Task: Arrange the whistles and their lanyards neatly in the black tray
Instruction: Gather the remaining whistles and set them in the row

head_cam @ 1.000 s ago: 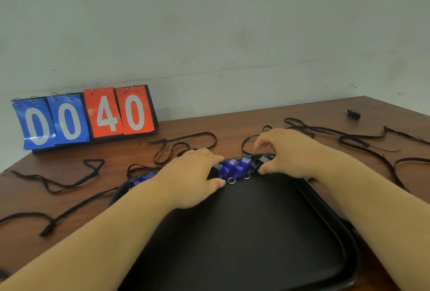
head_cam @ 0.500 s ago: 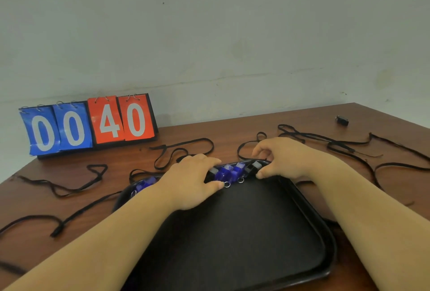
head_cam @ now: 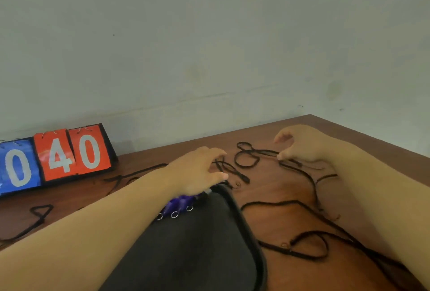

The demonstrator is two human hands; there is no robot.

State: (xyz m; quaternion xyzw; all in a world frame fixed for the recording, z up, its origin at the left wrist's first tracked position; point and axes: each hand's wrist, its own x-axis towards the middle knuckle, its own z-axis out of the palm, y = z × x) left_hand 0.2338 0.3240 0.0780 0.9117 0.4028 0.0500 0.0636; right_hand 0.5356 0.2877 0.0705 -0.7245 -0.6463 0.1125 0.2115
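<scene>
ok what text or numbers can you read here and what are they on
"0" on the blue card of the scoreboard; its left part is cut off by the frame edge
"4" on the left orange card
"0" on the right orange card
No other text can be seen.

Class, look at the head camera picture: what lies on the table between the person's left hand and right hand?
In the head view, a looped black lanyard lies on the brown table between the left hand and right hand.

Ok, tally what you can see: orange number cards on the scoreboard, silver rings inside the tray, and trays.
Orange number cards: 2
Small silver metal rings: 3
Black plastic tray: 1
Total: 6
</scene>
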